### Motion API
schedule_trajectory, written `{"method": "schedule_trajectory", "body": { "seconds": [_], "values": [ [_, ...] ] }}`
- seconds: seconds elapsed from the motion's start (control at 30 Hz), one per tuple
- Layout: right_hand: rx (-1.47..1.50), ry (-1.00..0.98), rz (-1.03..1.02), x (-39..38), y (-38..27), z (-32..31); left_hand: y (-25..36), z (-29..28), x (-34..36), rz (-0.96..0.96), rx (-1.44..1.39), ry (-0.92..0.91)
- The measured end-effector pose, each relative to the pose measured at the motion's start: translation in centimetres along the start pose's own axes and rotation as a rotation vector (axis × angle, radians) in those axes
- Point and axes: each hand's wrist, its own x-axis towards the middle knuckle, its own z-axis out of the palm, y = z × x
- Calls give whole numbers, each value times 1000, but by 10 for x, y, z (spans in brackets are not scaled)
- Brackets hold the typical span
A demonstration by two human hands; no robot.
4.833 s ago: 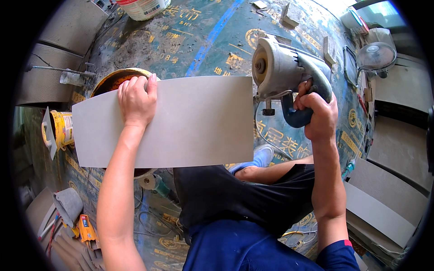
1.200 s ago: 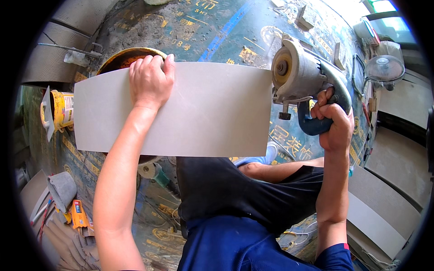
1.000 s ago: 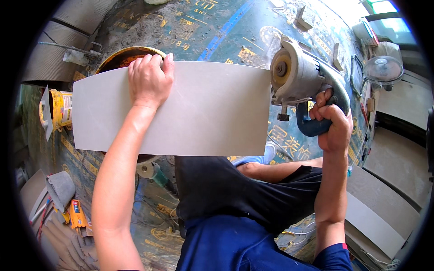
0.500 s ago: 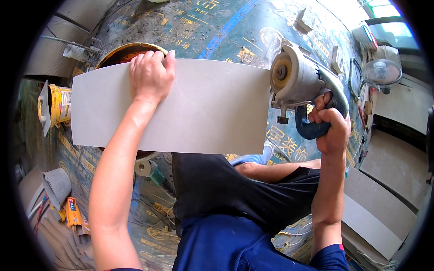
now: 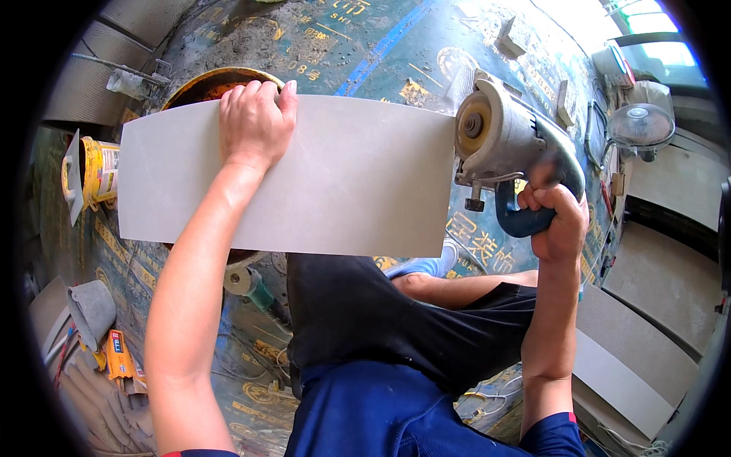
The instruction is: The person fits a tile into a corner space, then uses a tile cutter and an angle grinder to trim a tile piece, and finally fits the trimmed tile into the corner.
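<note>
A large light-grey tile (image 5: pixel 350 179) lies across the rim of a round bucket (image 5: pixel 217 76), whose orange-stained inside shows past the far edge. My left hand (image 5: pixel 255 126) presses on the tile left of its middle, fingers curled over that far edge. In my right hand (image 5: pixel 556 202) is a handheld tile cutter (image 5: pixel 495 126), gripped by its dark blue loop handle. The cutter's round blade side faces the tile's right end and sits right at it. Whether the blade touches the tile, I cannot tell.
A green angle grinder (image 5: pixel 259 289) lies below the tile. Left stand a yellow bucket (image 5: pixel 99 174) and a tilted grey bucket (image 5: pixel 93 314). To the right are a fan (image 5: pixel 641 126) and stacked tiles (image 5: pixel 632 343). Small offcuts (image 5: pixel 514 36) lie on the printed floor covering.
Almost nothing differs. The tile's near edge appears slightly higher in the picture, and the view has shifted a little. Both hands keep their hold.
</note>
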Motion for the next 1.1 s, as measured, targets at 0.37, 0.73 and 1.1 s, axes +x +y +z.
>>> {"method": "schedule_trajectory", "body": {
  "seconds": [0.37, 0.73, 1.1],
  "values": [
    [-67, 8, -18, -2, 1, -1, 1, -1, 1, -5, 14, -35],
    [-5, 20, 35, -4, 2, 0, -1, 0, 0, -3, 14, -29],
    [-7, 23, 15, 2, 1, -3, -1, 2, 1, -15, 0, -13]
  ]
}}
